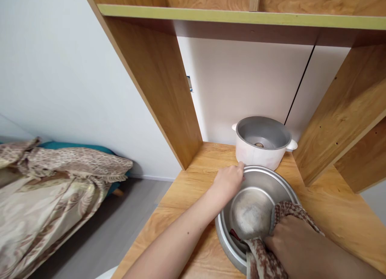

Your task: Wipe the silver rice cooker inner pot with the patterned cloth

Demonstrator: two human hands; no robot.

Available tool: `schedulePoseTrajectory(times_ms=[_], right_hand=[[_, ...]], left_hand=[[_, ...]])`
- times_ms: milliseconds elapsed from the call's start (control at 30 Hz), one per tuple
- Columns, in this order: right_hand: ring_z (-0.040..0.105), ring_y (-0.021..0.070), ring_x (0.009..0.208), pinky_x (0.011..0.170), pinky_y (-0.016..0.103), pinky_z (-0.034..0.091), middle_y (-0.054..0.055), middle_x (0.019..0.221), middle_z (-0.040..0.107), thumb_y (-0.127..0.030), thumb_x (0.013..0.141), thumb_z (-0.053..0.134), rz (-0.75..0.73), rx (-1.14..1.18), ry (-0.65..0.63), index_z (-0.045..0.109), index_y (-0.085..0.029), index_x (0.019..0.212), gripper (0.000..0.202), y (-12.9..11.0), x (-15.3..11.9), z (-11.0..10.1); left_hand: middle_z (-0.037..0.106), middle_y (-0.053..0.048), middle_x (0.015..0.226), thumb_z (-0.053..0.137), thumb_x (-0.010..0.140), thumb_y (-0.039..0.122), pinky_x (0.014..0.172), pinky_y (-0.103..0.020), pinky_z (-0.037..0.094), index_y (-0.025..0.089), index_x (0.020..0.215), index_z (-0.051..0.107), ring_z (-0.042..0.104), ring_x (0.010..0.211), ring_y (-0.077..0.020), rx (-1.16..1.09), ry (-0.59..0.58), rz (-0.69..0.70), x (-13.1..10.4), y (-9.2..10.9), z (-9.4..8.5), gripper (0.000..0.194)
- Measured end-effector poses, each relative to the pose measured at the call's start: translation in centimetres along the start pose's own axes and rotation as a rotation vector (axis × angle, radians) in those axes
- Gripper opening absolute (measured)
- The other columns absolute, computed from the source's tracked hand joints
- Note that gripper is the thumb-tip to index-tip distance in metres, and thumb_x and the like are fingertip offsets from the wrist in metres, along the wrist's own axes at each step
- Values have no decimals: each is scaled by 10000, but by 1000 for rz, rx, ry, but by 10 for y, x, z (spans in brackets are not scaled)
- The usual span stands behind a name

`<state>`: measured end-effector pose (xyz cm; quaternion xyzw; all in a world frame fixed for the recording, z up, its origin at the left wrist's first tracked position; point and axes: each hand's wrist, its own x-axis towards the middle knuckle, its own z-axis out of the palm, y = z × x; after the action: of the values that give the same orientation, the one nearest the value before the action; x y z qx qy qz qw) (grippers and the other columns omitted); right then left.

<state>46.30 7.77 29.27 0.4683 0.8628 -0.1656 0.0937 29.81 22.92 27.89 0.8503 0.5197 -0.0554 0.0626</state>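
Observation:
A round silver metal pot [251,214] with a wide rim stands on the wooden desktop, its inside facing me. My left hand [229,179] is closed on the pot's upper-left rim. Inside the pot's right side, my right hand [288,240] presses a brown-and-cream patterned cloth [262,257] bunched in its closed fingers. Part of the cloth hangs over the near rim, and my right hand hides some of the pot wall. Just behind the pot sits a white rice cooker body [256,152] without a lid, its grey inside showing a round centre piece.
Wooden side panels [157,89] flank the desktop [169,214], with a yellow-edged shelf [241,17] overhead. A bed with patterned covers [60,190] stands to the left, beyond a strip of grey floor [132,206]. Behind the cooker is a white wall panel [241,81].

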Motion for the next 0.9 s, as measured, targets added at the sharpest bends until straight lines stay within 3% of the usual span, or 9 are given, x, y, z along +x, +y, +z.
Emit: schedulePoseTrajectory(times_ms=[133,233,400,667,900], right_hand=[[774,293,877,767,369,483,67,1001,847,-335,932,613,-14,63,51,790,-247,981,204,1,1,1],[768,293,868,792,379,482,55,973,843,-372,916,641,-20,103,48,777,-256,954,182,2,1,0],[764,337,890,850,444,477,65,949,832,-473,929,643,-10,114,35,772,-249,916,259,2,-1,-1],[756,351,974,917,466,462,79,1032,828,-474,944,646,0,121,43,796,-246,991,277,5,-2,5],[723,280,778,832,403,460,53,872,810,-468,930,655,-9,106,97,775,-252,887,251,4,-3,3]], left_hand=[[761,-108,1163,584,1088,338,962,-490,626,148,1448,585,755,1052,-255,3,1,-2,0,0,1,407],[745,-96,1176,608,1079,364,947,-481,633,162,1413,615,744,1036,-238,6,3,-9,0,0,1,391],[730,-95,1197,636,1064,385,930,-470,639,166,1381,635,733,1032,-232,10,4,-14,0,0,0,385],[731,-96,1198,631,1066,391,930,-471,638,167,1384,634,733,1032,-232,6,-1,-17,1,0,0,389],[761,-130,1179,573,1087,343,962,-482,617,145,1430,580,757,1070,-272,-1,-11,-6,0,0,-1,396]])
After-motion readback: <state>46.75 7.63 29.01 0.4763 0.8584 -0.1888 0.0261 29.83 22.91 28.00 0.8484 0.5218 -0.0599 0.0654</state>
